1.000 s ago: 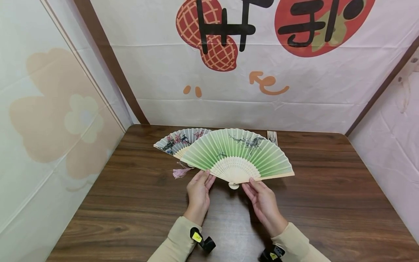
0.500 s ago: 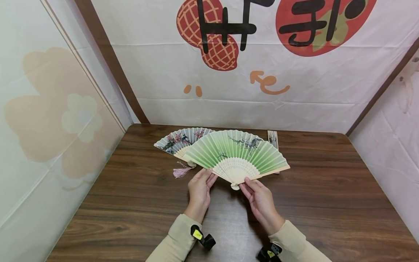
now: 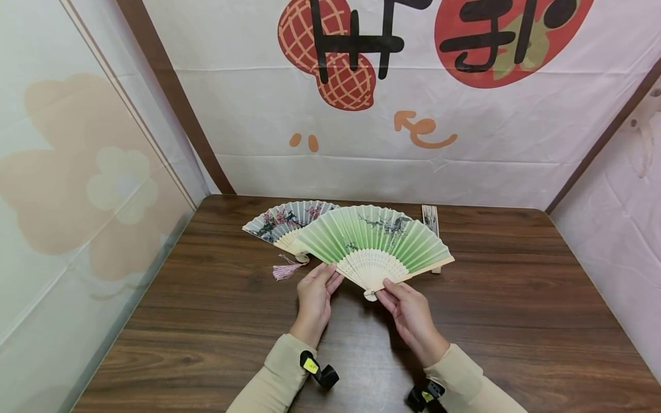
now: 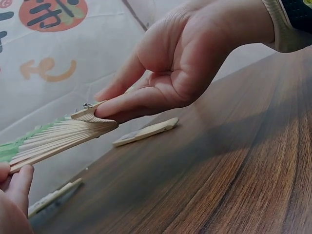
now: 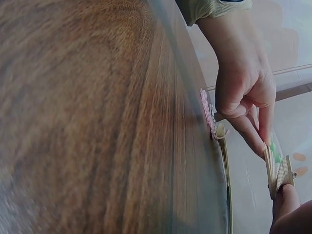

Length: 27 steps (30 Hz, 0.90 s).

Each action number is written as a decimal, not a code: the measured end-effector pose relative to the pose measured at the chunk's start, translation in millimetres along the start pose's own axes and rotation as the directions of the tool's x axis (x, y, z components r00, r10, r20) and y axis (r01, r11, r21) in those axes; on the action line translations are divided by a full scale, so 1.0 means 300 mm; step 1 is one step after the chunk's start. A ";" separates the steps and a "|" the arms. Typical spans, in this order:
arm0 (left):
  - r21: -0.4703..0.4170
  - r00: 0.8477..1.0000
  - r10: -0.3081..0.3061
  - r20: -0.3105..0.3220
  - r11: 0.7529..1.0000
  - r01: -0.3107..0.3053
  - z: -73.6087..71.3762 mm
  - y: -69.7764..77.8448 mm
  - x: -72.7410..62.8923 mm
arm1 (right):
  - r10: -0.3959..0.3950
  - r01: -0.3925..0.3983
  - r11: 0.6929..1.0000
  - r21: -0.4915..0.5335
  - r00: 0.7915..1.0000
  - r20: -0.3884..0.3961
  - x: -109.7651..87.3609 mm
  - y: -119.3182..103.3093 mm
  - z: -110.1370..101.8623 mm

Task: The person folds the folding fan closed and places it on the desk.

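In the head view, the spread green pleated fan with pale slats (image 3: 374, 235) hides from you the right part of the grey-blue blossom-printed fan (image 3: 286, 221) and the middle of the folded pale-ribbed fan (image 3: 430, 218) by the far edge of the brown wood-grain tabletop (image 3: 206, 321), whose near edge is cropped. Your left wrist view cuts off your left hand (image 4: 13, 204) and much of the green fan.

A brown wood-grain counter (image 3: 516, 298) bears an open grey-blue floral fan (image 3: 279, 223) with a pink tassel (image 3: 285, 271) at eleven o'clock, a narrow folded cream fan (image 3: 430, 218) at one; printed white cloth (image 3: 361, 178) hangs at twelve.
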<state>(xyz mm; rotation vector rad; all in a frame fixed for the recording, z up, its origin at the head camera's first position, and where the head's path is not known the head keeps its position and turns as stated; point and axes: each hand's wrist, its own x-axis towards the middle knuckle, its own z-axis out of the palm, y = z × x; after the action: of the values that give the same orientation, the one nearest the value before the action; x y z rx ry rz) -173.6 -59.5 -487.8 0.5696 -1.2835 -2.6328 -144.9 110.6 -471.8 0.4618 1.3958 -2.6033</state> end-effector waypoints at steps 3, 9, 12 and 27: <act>0.008 1.000 0.010 0.016 1.000 -0.010 0.000 0.001 0.000 | 0.006 -0.006 1.000 -0.013 1.000 -0.005 0.000 -0.002 0.000; 0.029 0.999 0.019 0.037 0.999 -0.020 0.000 0.002 0.004 | 0.015 -0.015 0.999 -0.034 1.000 -0.012 -0.001 -0.004 -0.001; 0.037 0.999 0.016 0.044 0.999 -0.018 0.001 0.004 0.005 | 0.020 -0.020 0.999 -0.041 1.000 -0.013 -0.002 -0.004 -0.002; 0.068 0.997 -0.010 0.075 0.998 0.005 0.001 0.018 0.006 | 0.033 -0.033 0.998 -0.056 0.999 -0.009 -0.007 -0.008 -0.001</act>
<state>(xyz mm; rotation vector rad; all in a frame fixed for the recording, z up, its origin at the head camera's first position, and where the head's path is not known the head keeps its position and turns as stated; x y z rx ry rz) -175.4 -63.2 -484.0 0.4897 -1.3994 -2.6494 -143.5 112.1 -469.5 0.4841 1.4474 -2.5320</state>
